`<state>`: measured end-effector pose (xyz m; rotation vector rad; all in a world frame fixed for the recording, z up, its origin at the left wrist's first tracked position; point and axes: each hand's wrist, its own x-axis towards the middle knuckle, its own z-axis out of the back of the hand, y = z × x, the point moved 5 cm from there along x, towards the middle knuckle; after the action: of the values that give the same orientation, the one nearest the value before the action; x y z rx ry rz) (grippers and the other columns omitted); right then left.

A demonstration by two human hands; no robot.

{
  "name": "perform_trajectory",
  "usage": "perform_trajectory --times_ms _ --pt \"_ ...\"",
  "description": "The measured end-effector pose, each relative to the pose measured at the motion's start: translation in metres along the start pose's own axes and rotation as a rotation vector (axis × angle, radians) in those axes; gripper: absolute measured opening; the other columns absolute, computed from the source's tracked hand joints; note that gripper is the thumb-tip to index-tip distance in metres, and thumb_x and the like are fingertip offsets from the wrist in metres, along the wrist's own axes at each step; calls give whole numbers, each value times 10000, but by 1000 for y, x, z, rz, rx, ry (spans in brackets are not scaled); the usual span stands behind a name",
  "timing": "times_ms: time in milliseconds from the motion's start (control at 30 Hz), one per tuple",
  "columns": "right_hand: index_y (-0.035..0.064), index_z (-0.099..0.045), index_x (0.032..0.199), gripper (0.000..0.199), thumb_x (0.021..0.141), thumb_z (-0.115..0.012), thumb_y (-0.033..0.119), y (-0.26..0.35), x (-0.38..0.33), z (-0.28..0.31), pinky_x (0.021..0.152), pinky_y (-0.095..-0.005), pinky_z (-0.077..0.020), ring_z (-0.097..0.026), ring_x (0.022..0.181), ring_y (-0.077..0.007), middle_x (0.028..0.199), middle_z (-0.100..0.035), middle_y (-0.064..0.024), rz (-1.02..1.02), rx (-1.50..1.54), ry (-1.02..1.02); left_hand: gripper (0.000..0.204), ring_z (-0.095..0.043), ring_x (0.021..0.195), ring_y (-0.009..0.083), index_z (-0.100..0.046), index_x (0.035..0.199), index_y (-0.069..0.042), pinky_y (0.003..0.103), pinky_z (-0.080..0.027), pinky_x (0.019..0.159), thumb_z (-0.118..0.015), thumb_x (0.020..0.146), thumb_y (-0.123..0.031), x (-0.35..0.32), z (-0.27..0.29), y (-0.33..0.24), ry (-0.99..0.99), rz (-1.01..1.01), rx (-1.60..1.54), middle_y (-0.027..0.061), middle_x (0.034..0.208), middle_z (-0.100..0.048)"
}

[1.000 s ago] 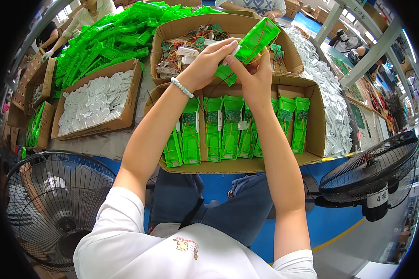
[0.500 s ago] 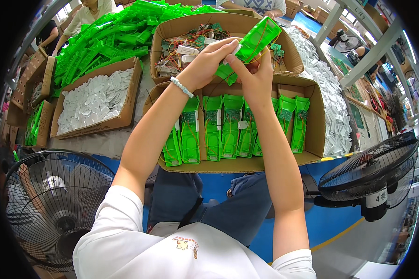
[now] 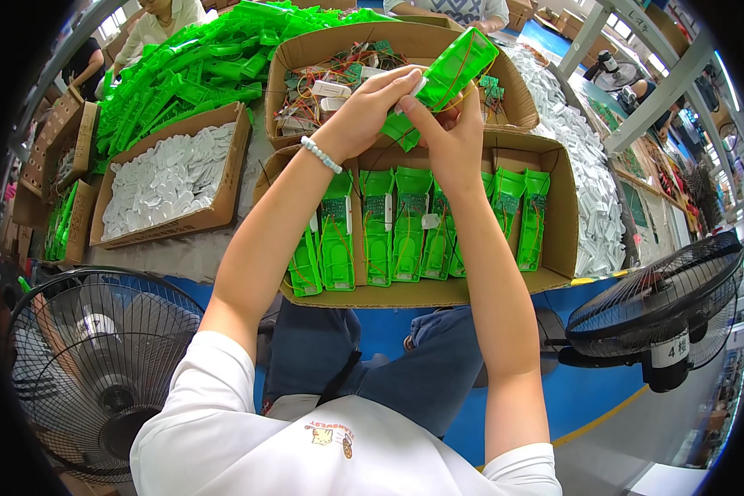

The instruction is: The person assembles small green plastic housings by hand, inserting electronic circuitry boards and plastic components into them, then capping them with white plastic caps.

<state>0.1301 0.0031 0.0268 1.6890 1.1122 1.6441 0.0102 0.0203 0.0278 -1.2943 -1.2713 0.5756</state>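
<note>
Between my two hands is a green plastic housing (image 3: 457, 68), tilted up to the right, with a thin red wire along its open inner side. My left hand (image 3: 377, 107) is closed, thumb and fingers pressing a small white piece (image 3: 421, 85) at the housing's left edge. From the right, my right hand (image 3: 452, 132) wraps the housing's lower part, its thumb close to the left fingers. Just below, an open cardboard box (image 3: 560, 223) holds a row of similar green housings (image 3: 407, 236) with circuit boards and red wires. My right forearm hides part of that row.
Behind is a carton (image 3: 517, 103) of wired circuit boards and white parts. White pieces fill a box (image 3: 232, 178) at left; more white parts (image 3: 583, 190) lie at right. Green housings (image 3: 182, 83) are heaped far left. Fans (image 3: 107, 372) (image 3: 653, 310) flank me. People (image 3: 169, 18) work across the table.
My hands and the held green housing have barely shifted, with the left wrist a touch further left. The grip looks the same.
</note>
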Motion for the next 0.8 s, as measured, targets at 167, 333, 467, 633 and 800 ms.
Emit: perform_trajectory --times_ms 167,333,467,633,800 --pt "-4 -438 1153 496 808 -771 123 0 0 0 720 -241 -512 -624 897 -121 1015 -624 -81 13 2 1 390 -537 1081 98 -556 1287 -13 258 -413 948 -477 1013 -280 -2 -2 -1 -27 4 11 31 1169 -619" --pt "-5 -440 1151 495 807 -772 123 1 0 0 725 -242 -510 -623 901 -122 1021 -622 -83 17 18 -2 385 -537 1069 96 -559 1283 -15 258 -412 942 -462 1018 -278 -2 -3 -3 20 -16 26 26 1160 -619" --pt "-4 -441 1149 492 808 -771 126 2 -1 0 719 -241 -508 -623 894 -118 1018 -623 -81 8 -3 -7 382 -538 1066 96 -561 1280 -14 257 -411 942 -471 1015 -274 -1 -1 -2 17 -3 9 25 1158 -619" --pt "-1 -441 1145 486 810 -770 125 3 -2 0 711 -238 -507 -624 887 -116 1011 -625 -80 0 -4 1 398 -546 1120 105 -543 1316 -37 279 -449 948 -528 987 -261 0 2 1 16 -9 31 26 1217 -605" --pt "0 -439 1145 489 809 -772 126 4 -2 0 706 -234 -505 -623 889 -113 1009 -626 -82 11 9 0 401 -553 1107 106 -545 1311 -33 281 -458 933 -530 987 -268 3 5 4 33 -19 22 30 1210 -608"
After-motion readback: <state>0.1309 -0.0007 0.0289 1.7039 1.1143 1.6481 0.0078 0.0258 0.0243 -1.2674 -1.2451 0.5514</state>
